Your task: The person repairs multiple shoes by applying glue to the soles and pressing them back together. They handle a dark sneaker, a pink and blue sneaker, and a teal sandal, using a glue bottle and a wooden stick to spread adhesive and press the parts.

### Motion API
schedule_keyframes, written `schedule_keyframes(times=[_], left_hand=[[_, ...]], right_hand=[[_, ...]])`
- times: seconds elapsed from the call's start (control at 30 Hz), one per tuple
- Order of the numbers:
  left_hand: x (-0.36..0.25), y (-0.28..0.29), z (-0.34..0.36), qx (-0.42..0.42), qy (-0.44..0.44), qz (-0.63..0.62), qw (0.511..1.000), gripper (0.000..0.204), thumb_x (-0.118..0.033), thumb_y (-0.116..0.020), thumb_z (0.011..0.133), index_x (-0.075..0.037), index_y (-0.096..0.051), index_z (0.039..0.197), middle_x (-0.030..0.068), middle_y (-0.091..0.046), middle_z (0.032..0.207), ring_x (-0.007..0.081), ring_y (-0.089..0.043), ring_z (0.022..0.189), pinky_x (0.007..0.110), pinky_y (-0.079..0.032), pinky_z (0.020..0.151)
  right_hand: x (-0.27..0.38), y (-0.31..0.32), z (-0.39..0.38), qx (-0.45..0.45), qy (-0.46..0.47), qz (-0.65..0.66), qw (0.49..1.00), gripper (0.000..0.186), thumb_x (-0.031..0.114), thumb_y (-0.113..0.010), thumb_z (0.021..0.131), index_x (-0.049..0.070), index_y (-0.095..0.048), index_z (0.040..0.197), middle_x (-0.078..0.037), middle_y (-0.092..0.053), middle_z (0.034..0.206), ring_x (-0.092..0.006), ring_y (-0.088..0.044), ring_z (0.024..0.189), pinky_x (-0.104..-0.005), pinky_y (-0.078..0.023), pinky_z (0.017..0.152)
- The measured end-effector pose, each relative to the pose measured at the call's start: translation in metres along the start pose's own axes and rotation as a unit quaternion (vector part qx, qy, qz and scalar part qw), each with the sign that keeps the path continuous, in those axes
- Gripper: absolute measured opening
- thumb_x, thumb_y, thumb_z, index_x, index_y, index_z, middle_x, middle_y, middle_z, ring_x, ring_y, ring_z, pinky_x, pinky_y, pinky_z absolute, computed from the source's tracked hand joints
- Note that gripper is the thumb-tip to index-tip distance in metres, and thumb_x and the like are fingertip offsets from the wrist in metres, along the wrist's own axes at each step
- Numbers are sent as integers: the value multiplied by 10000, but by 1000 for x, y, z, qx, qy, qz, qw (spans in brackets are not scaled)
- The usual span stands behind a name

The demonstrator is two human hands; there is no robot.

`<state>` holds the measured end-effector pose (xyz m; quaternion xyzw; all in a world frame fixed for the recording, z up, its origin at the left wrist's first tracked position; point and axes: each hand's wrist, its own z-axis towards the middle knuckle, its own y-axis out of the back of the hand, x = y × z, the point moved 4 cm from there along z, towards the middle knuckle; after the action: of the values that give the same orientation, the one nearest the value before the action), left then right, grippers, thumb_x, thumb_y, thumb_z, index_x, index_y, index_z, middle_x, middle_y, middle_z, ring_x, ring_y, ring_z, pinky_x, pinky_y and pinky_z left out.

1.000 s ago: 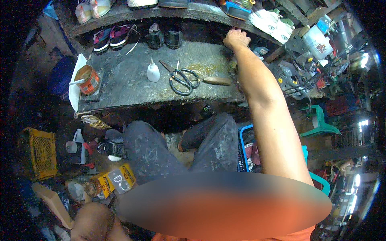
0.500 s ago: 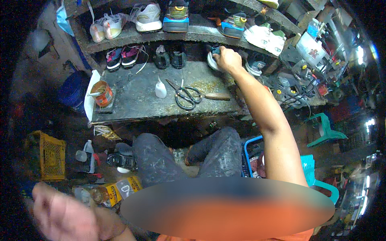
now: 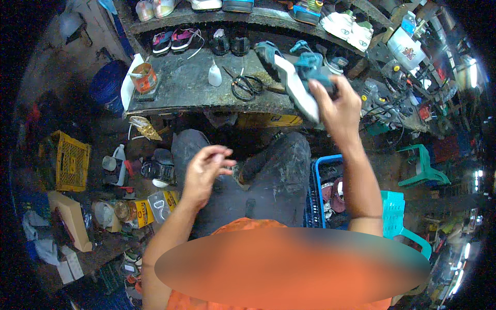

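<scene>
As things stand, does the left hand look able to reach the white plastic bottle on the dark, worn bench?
Probably yes: the bare left hand looks empty, and the white plastic bottle stands upright on the dark bench, with nothing apparently blocking the way over its front edge.

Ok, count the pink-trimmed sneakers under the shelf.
2: one pink-trimmed sneaker left of the black shoes, a second sneaker between it and those shoes. More may be hidden.

- Dark, worn surface (image 3: 183, 90)
- Left end: orange can (image 3: 146, 81)
- Middle: white bottle (image 3: 214, 77), with black-handled scissors (image 3: 239, 81) just to its right
- Far edge: pink-and-black shoes (image 3: 181, 40), with black shoes (image 3: 220, 44) to their right
- Far shelf (image 3: 271, 18): white shoes (image 3: 341, 28) at the right
</scene>
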<state>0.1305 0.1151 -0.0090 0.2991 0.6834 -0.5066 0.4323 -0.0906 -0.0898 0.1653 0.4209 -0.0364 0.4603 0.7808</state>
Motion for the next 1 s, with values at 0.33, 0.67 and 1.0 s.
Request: schedule_keyframes(times=[0.33,0.67,1.0], left_hand=[[5,-105,-7,128,15,-106,986,1208,-87,-839,833,-118,52,1648,182,-356,1559,290,-524,1330,423,-495,1065],[-18,-46,-47,67,146,50,986,929,-373,-738,948,-111,-188,1649,169,-513,1463,230,-616,1208,308,-583,776],[-46,-36,-73,163,-113,553,809,1095,-588,-802,813,94,-342,1536,236,-454,1467,310,-485,1376,368,-584,931]], right_hand=[[24,-2,-155,6,-124,231,965,288,239,-822,895,37,-647,1003,-78,-679,945,-159,-634,813,-302,-510,720],[44,-6,-157,244,64,181,951,1125,620,-910,601,112,-472,1504,-206,-398,1551,-437,-330,1473,-558,-289,1201],[70,-26,-174,262,61,255,929,935,483,-970,565,127,-624,1358,-205,-475,1489,-429,-485,1359,-536,-424,1113]])
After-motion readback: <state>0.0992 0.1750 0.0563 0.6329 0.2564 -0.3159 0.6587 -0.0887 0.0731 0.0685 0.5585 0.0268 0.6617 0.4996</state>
